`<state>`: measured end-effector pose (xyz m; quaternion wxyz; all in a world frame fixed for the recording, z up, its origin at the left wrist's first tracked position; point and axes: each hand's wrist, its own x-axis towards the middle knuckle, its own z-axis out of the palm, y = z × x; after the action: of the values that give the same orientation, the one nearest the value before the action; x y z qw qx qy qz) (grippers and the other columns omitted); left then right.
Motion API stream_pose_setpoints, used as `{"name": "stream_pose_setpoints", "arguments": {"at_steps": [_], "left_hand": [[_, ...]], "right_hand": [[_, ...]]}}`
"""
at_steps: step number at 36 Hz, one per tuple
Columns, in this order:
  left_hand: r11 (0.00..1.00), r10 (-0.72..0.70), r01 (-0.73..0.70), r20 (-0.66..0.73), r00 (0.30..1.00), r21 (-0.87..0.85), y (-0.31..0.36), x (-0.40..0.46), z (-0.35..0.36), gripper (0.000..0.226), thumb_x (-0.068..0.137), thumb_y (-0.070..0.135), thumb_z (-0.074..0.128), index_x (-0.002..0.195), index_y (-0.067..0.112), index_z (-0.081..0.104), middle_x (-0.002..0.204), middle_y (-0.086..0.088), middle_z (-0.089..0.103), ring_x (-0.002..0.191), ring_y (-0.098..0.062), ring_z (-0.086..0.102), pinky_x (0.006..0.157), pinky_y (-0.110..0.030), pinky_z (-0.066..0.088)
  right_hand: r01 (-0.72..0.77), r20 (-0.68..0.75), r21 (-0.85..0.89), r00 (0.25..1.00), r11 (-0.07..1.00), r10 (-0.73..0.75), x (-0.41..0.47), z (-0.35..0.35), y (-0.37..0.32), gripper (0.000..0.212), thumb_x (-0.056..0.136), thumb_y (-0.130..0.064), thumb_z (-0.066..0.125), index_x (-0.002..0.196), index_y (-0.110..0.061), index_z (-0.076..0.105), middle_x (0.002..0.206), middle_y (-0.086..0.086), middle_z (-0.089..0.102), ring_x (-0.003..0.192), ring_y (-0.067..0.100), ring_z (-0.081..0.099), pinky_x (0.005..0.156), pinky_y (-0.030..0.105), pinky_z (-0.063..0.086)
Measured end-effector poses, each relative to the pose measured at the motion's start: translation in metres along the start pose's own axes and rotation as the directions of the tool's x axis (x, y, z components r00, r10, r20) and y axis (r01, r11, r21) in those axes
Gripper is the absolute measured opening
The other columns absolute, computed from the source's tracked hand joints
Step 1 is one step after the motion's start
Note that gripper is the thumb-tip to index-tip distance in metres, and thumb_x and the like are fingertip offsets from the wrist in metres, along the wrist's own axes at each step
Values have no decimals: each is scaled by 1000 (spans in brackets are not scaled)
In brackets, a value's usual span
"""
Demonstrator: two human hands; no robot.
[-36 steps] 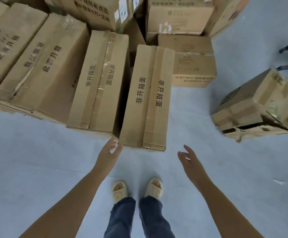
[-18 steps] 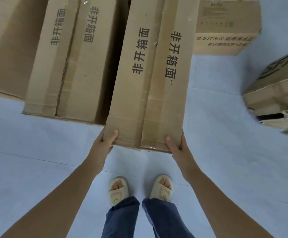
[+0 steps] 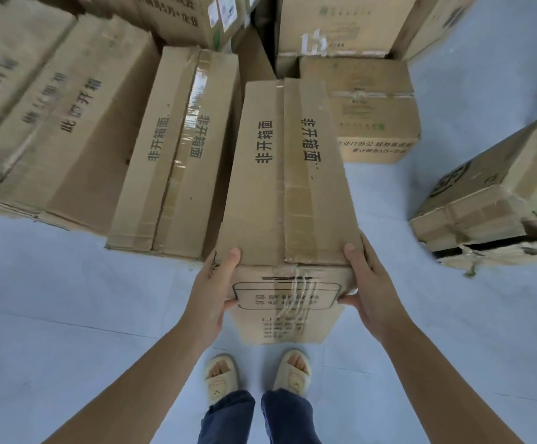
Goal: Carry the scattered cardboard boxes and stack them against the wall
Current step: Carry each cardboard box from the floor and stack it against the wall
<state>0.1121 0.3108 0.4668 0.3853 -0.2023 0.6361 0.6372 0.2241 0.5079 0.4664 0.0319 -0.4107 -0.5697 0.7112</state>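
A long narrow cardboard box [image 3: 288,174] with black printed characters on its top is raised at its near end, so its labelled end face shows above my feet. My left hand [image 3: 213,288] grips the box's near left corner, thumb on top and fingers curled under the end face. My right hand [image 3: 368,283] grips the near right corner the same way. The box's far end is hidden among the other boxes.
A similar taped box [image 3: 177,155] lies just left of it, with larger boxes [image 3: 52,123] further left. More boxes [image 3: 373,107] stand behind. A crumpled, torn box [image 3: 497,200] lies on the grey floor [image 3: 68,315] at right. My slippered feet [image 3: 256,373] are below the held box.
My hands reached the box's near corners, then took hold and lifted its near end toward me, exposing the end face. The view pulled back and up.
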Motion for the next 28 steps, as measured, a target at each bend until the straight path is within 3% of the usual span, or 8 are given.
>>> {"name": "stream_pose_setpoints", "arguments": {"at_steps": [4,11,17,21,25,28], "left_hand": [[999,8,-8,7,1000,32,24,-59,-3,15,92,37,58,107,37,62,88,22,72,77,5,66,98,-51,46],[997,75,-75,26,997,16,83,-153,-13,31,89,39,61,118,28,60,94,16,71,88,-1,65,96,-50,48],[969,242,-239,58,968,-64,116,-218,-12,18,89,34,62,107,35,61,85,24,72,75,7,67,92,-48,49],[937,327,-323,7,945,-132,122,-252,-7,12,90,32,62,100,38,61,83,25,71,74,9,66,92,-48,49],[891,413,-422,-87,907,-170,120,-282,2,19,91,32,60,110,33,59,88,24,71,79,8,66,87,-44,53],[860,443,-471,-172,880,-198,115,-301,11,29,91,32,60,119,27,60,97,20,72,86,4,66,84,-41,55]], "right_hand": [[36,-22,-24,999,999,-36,-52,3,-33,28,99,-36,45,114,-59,53,99,-24,69,78,0,67,61,36,53],[123,-39,-59,991,991,-125,-140,15,-105,27,100,-35,42,119,-53,50,91,-26,68,74,-2,66,72,46,52],[240,-41,-26,970,970,-241,-194,16,-155,30,100,-33,43,125,-49,47,89,-33,67,74,-6,66,71,46,51],[305,-1,-42,952,951,-305,-215,11,-179,37,100,-33,43,134,-45,41,95,-37,64,79,-11,64,67,39,56],[355,88,-77,933,932,-348,-221,1,-202,50,96,-42,46,144,-45,30,97,-45,59,86,-16,61,87,53,53],[382,164,-72,916,921,-367,-222,-4,-218,46,95,-44,47,137,-51,32,94,-49,56,87,-20,59,90,54,51]]}}
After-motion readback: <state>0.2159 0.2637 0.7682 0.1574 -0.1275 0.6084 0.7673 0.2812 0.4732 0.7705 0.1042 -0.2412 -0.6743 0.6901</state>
